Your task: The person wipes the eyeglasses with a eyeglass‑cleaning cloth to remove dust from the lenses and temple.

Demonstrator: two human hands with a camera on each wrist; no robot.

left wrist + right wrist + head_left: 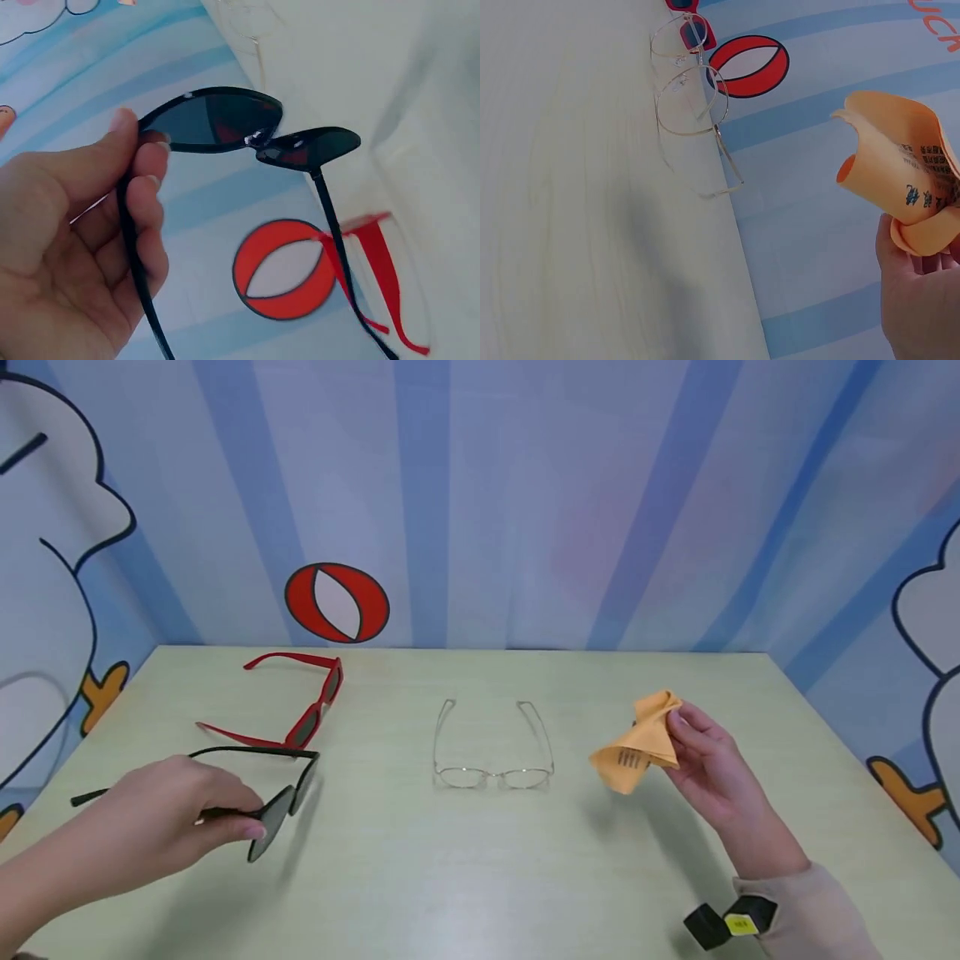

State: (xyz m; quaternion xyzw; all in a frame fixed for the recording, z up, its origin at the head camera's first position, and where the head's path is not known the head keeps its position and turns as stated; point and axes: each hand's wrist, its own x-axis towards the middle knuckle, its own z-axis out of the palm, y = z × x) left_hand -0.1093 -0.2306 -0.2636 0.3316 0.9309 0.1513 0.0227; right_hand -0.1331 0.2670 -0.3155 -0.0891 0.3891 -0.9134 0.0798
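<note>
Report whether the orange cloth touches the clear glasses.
Apart: the head view shows tabletop between the orange cloth, in the right hand, and the clear glasses.

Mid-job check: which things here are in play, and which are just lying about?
Likely in play:
black sunglasses, in the left grip
orange cloth, in the right grip

Seemingly just lying about:
red sunglasses, on the table
wire-framed glasses, likewise

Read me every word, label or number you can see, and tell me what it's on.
"UCK": red lettering on the wall, cut off by the picture's edge.
Orange cloth: Chinese print, too small and curled to read surely.
Yellow label on the black device at the right sleeve: too small to read.
</note>
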